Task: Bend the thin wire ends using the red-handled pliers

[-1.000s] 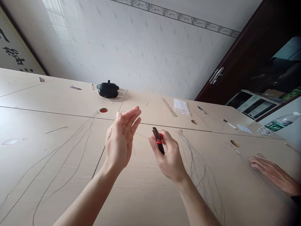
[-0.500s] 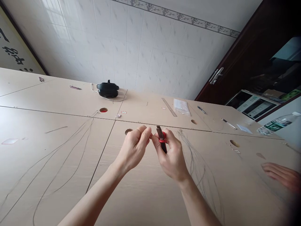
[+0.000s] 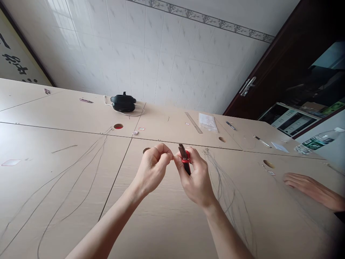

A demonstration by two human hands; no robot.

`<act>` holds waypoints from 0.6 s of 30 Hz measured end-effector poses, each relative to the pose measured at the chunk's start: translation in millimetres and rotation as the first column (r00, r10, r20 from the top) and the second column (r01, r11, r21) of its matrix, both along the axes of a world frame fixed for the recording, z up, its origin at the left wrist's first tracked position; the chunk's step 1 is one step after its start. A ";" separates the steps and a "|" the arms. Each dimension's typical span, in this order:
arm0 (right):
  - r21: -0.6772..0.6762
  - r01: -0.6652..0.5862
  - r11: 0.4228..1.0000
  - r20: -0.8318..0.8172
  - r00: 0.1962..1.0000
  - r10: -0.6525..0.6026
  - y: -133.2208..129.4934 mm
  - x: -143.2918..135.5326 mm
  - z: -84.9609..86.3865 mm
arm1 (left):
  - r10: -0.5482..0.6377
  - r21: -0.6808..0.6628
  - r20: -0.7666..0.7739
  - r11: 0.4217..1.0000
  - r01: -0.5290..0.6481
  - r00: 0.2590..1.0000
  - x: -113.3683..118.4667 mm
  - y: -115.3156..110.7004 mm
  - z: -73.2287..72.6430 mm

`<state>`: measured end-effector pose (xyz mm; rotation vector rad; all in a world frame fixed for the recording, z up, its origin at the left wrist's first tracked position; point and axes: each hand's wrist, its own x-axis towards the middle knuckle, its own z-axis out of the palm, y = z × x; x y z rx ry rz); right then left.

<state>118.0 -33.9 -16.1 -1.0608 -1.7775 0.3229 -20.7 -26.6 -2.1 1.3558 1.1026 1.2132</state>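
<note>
My left hand (image 3: 155, 165) is closed in a pinch over the table, its fingertips meeting those of my right hand. Whatever is pinched there is too small to make out. Wrapped in my right hand (image 3: 196, 176) are red-and-black snips (image 3: 185, 158), their dark metal end pointing up and away from me. My right thumb and forefinger press together at the left fingertips. Just right of that hand, a bundle of thin grey cords (image 3: 219, 176) lies on the table. More thin cords (image 3: 83, 169) spread across the left side.
Further back are a black headset-like device (image 3: 123, 103) with a white cable, a ruler (image 3: 193, 122), a plastic bag (image 3: 208, 123) and pens (image 3: 262, 141). Round holes (image 3: 118, 126) pierce the tabletop. At right rest another person's hand (image 3: 309, 187) and a water bottle (image 3: 318, 141).
The other person's hand at right has moved left, further into view. My hands stay nearly in place, fingertips still together, with a slight shift of the left fingers.
</note>
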 end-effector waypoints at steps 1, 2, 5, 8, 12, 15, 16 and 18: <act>0.000 0.002 1.000 0.000 1.000 -0.002 0.0 -0.1 0.1 | 0.003 0.003 -0.002 1.000 -0.003 1.000 0.1 0.2 -0.1; -0.003 0.005 1.000 0.000 1.000 -0.005 0.1 0.0 0.0 | 0.006 0.007 -0.002 1.000 -0.006 1.000 0.1 0.4 -0.2; -0.005 0.011 1.000 -0.002 1.000 -0.011 0.6 0.3 -0.6 | 0.016 0.020 0.001 1.000 -0.016 1.000 0.3 0.8 -0.1; 0.002 0.009 1.000 -0.003 1.000 -0.009 1.0 0.6 -0.7 | 0.020 0.030 -0.003 0.999 -0.020 1.000 0.8 0.8 -0.2; -0.003 0.010 1.000 -0.007 1.000 -0.010 1.3 0.7 0.1 | 0.020 0.028 -0.013 0.999 -0.019 1.000 1.4 0.1 -0.4; 0.000 0.014 1.000 -0.006 1.000 -0.014 1.8 0.6 0.0 | 0.019 0.026 -0.028 0.999 -0.018 0.999 1.1 -0.3 0.1; -0.001 0.013 1.000 -0.007 1.000 -0.013 2.1 0.5 -0.3 | 0.019 0.023 -0.033 1.000 -0.019 0.999 0.8 -0.4 0.4; -0.003 0.011 1.000 -0.010 1.000 -0.011 3.2 0.2 -1.2 | 0.022 0.013 -0.043 1.000 -0.021 0.999 0.1 -0.3 0.9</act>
